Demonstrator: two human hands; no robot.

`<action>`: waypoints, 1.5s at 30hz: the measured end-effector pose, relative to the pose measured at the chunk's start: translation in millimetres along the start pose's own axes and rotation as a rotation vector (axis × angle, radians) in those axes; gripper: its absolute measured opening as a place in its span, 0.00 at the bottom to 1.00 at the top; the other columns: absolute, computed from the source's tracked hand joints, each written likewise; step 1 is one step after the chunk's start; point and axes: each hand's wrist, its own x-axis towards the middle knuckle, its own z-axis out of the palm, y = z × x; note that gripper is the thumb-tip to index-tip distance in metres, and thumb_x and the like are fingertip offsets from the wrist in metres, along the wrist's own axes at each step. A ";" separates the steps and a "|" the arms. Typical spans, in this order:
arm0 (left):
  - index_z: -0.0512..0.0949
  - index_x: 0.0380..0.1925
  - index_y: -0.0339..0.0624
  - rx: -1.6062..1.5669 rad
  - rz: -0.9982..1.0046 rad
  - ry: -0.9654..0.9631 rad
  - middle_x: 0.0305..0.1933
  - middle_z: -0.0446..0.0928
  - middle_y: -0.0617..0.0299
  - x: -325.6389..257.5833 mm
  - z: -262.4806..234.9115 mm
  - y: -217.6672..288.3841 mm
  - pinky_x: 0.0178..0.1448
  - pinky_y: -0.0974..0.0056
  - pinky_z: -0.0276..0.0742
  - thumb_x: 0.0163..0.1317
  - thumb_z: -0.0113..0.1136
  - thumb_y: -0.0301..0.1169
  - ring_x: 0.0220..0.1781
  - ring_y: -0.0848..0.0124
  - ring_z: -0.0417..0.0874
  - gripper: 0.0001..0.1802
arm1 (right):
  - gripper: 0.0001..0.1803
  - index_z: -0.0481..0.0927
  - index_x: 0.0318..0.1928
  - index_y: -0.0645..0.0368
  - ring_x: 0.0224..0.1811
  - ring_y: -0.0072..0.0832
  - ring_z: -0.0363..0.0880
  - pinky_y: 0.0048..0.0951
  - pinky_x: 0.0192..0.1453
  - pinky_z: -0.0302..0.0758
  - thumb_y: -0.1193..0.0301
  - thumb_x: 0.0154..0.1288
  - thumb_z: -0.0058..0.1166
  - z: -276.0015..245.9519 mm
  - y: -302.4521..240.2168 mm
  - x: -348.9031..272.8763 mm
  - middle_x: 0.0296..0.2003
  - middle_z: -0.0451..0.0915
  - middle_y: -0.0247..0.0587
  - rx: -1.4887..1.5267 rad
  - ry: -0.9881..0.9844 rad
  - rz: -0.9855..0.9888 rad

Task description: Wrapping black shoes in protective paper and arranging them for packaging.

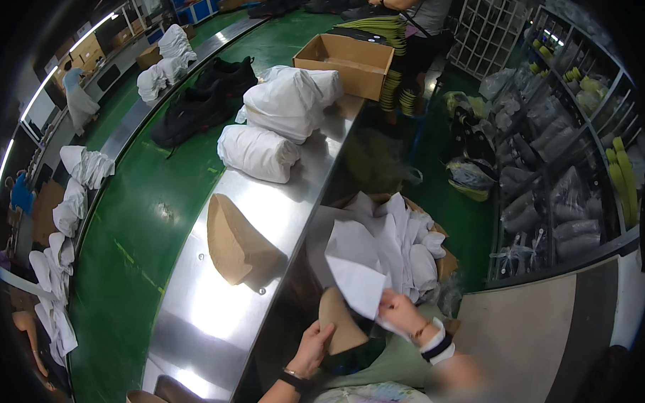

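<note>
My left hand [312, 349] grips a tan cardboard shoe insert [340, 319] by its lower edge, low in the view. My right hand [402, 314] pinches a sheet of white tissue paper [357, 270] beside the insert's top. Just beyond them a box of crumpled white tissue paper [406, 236] sits below the metal ledge. Another tan cardboard insert [234, 240] lies on the shiny metal ledge [212, 318] to the left of my hands.
White wrapped bundles [279, 122] and an open cardboard box [352, 60] sit farther along the ledge. Black shoes [202, 98] and white bundles [78, 193] ride the green conveyor belt [140, 223]. A person [413, 34] stands at the far end. Wire racks [573, 153] with bagged items line the right.
</note>
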 end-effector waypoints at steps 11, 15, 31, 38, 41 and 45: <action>0.69 0.52 0.36 -0.132 0.067 -0.120 0.50 0.74 0.56 -21.6 3.6 -1.6 0.51 0.60 0.77 0.67 0.46 0.33 0.48 0.64 0.78 0.17 | 0.09 0.84 0.37 0.46 0.44 0.38 0.75 0.33 0.48 0.72 0.63 0.55 0.55 69.4 -73.2 -99.3 0.47 0.76 0.39 -0.770 0.001 -0.190; 0.69 0.52 0.37 -0.153 0.115 -0.190 0.47 0.75 0.57 -38.1 0.3 4.2 0.52 0.57 0.76 0.68 0.45 0.39 0.48 0.65 0.78 0.20 | 0.14 0.82 0.41 0.52 0.49 0.41 0.72 0.37 0.56 0.66 0.60 0.58 0.56 49.2 -95.5 -91.2 0.50 0.74 0.46 -0.745 -0.207 -0.224; 0.68 0.53 0.37 -0.250 0.262 -0.308 0.49 0.74 0.57 -89.0 15.0 66.6 0.54 0.58 0.74 0.68 0.43 0.39 0.49 0.65 0.76 0.20 | 0.64 0.35 0.69 0.61 0.67 0.49 0.54 0.34 0.67 0.57 0.49 0.45 0.67 74.6 -158.2 -35.3 0.64 0.52 0.61 -0.472 -0.229 -0.194; 0.68 0.53 0.38 -0.252 0.307 -0.348 0.49 0.74 0.57 -94.8 25.3 90.2 0.55 0.58 0.73 0.69 0.42 0.39 0.50 0.65 0.76 0.20 | 0.64 0.34 0.69 0.61 0.65 0.48 0.58 0.33 0.67 0.57 0.51 0.44 0.67 85.0 -182.7 -49.8 0.63 0.54 0.62 -0.511 -0.159 -0.249; 0.68 0.53 0.38 -0.249 0.311 -0.361 0.49 0.74 0.57 -97.3 27.9 93.8 0.55 0.58 0.72 0.69 0.42 0.40 0.50 0.65 0.75 0.20 | 0.64 0.34 0.69 0.61 0.65 0.48 0.58 0.33 0.67 0.57 0.52 0.45 0.67 85.2 -184.1 -49.5 0.63 0.54 0.62 -0.527 -0.137 -0.251; 0.67 0.54 0.38 -0.251 0.300 -0.372 0.50 0.74 0.57 -100.0 32.4 99.1 0.56 0.58 0.71 0.69 0.41 0.40 0.51 0.65 0.75 0.20 | 0.64 0.33 0.69 0.61 0.65 0.49 0.58 0.33 0.66 0.57 0.54 0.45 0.68 81.6 -169.0 -36.8 0.62 0.55 0.63 -0.435 -0.139 -0.307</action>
